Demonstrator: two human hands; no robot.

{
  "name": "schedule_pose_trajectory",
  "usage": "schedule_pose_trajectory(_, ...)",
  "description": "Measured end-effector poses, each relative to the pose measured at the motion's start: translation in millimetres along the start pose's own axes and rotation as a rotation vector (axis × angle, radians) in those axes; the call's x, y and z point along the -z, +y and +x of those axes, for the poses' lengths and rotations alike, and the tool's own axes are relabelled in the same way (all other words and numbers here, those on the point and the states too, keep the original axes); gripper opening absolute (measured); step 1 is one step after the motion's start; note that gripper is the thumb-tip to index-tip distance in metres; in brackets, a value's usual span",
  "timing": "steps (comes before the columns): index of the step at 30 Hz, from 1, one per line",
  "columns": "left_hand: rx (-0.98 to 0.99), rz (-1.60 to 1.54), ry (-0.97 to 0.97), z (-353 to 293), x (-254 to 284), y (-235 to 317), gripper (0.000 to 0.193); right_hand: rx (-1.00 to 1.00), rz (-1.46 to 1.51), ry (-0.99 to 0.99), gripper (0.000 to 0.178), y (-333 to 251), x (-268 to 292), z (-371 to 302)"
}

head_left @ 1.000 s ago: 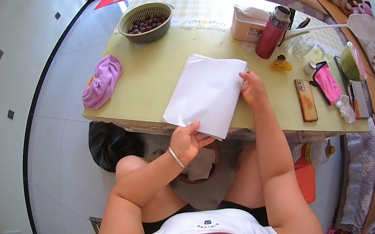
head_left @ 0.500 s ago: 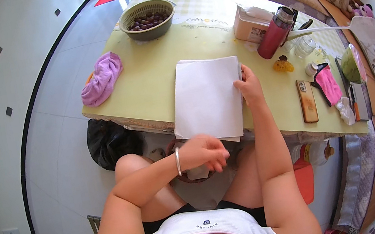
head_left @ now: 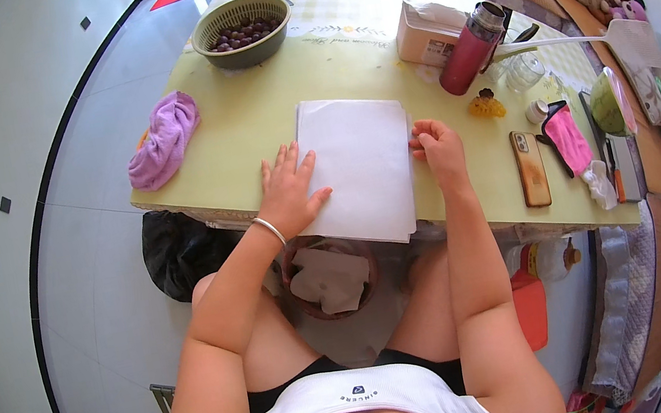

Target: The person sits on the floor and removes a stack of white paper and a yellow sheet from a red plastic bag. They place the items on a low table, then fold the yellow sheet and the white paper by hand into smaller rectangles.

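A stack of white paper point(head_left: 360, 170) lies at the table's near edge, its lower end reaching past the edge. Fingers spread, my left hand point(head_left: 289, 187) lies flat on the table, its thumb and fingertips over the stack's left side. A silver bangle point(head_left: 271, 231) circles that wrist. Just off the stack's right edge is my right hand point(head_left: 439, 152), its fingers curled together and nothing visible in them. Below, between my legs, a reddish basket point(head_left: 374, 280) holds a crumpled pale sheet point(head_left: 329, 280).
A basin of dark round fruit point(head_left: 243, 34) stands far left, above a purple cloth point(head_left: 166, 138). To the right are a red thermos point(head_left: 472, 49), a tissue box point(head_left: 428, 34), a phone point(head_left: 531, 169), a pink cloth point(head_left: 569, 138) and a cut melon point(head_left: 613, 103). A black bag point(head_left: 188, 251) sits below left.
My left hand has moved up from over my lap to the stack's left side, its fingers spreading out. My right thumb has come off the paper. The basket below is now uncovered.
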State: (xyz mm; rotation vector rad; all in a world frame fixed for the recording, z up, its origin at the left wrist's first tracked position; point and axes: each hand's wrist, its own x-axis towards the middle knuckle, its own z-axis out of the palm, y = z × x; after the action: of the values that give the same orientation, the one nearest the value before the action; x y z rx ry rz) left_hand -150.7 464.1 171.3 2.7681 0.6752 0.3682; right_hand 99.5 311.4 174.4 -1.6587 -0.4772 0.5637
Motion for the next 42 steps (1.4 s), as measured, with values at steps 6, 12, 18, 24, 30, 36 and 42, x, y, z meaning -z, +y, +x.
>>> schedule_pose_trajectory(6, 0.018, -0.083, 0.031, 1.7, -3.5, -3.7, 0.069, -0.041, 0.121, -0.014, 0.03, 5.9, -1.2, 7.9)
schedule_pose_trajectory(12, 0.039, -0.055, 0.051, 5.3, -6.3, -0.8, 0.068, 0.13, 0.034, -0.088, 0.037, 24.4, -7.0, 18.7)
schedule_pose_trajectory(18, -0.076, 0.034, 0.222, 4.3, -4.1, 5.7, 0.071, 0.101, 0.039, -0.055, 0.041, 14.1, -7.4, 8.0)
schedule_pose_trajectory(24, -0.29, 0.026, -0.004, -0.4, 11.2, 21.2, 0.1, 0.049, 0.21, -0.096, 0.043, 0.8, -13.1, 9.9)
schedule_pose_trajectory(30, -0.332, 0.009, 0.019, -2.8, 14.8, 20.7, 0.105, 0.024, 0.187, -0.077, 0.038, 10.6, -12.7, 17.3)
schedule_pose_trajectory(36, -0.465, -0.108, 0.101, -2.7, 24.0, 33.1, 0.08, 0.069, 0.146, -0.085, 0.036, 12.7, -12.6, 18.5)
schedule_pose_trajectory(42, -0.513, -0.037, 0.026, -1.6, 18.0, 37.0, 0.063, 0.086, 0.116, -0.069, 0.037, 18.3, -10.4, 23.2)
